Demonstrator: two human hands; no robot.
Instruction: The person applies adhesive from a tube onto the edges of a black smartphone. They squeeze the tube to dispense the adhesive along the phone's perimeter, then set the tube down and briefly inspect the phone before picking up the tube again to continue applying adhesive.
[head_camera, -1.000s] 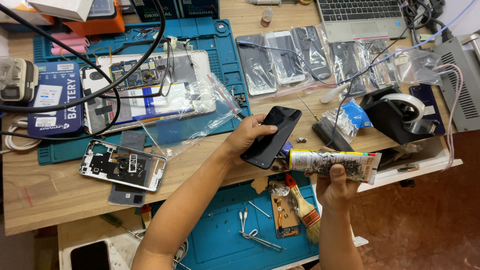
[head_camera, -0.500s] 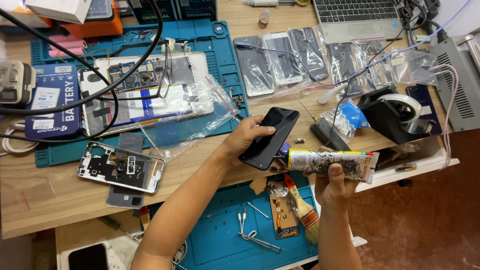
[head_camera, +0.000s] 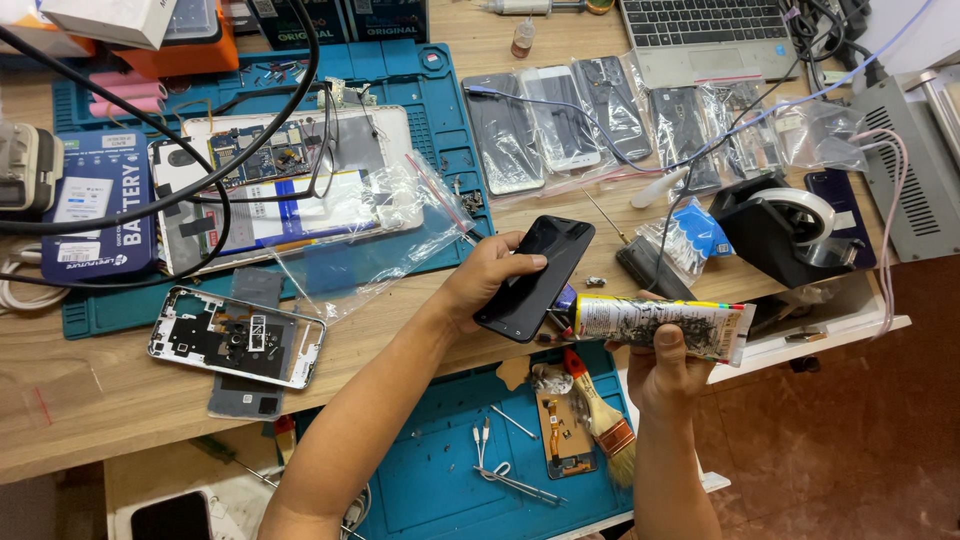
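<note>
My left hand (head_camera: 487, 279) grips a black phone (head_camera: 535, 276) held tilted above the wooden table's front edge, thumb across its dark face. My right hand (head_camera: 665, 368) is wrapped around a crumpled, smudged glue tube (head_camera: 655, 326) lying sideways, its nozzle end touching the phone's lower right edge. Just below the tube, on a lower blue mat (head_camera: 450, 470), lie a paint brush (head_camera: 600, 420), a small circuit part (head_camera: 562, 430) and tweezers (head_camera: 520, 485).
A stripped white phone frame (head_camera: 237, 336) lies left on the wooden table (head_camera: 100, 400). Behind it a blue work mat (head_camera: 420, 90) carries an opened tablet (head_camera: 280, 180), plastic bags and a battery box (head_camera: 95, 205). Bagged phones (head_camera: 560, 120), a tape dispenser (head_camera: 785, 225) and a laptop (head_camera: 705, 35) stand at the back right.
Both hands keep their hold; phone and tube stay together in nearly the same spot. Only the view has shifted slightly.
</note>
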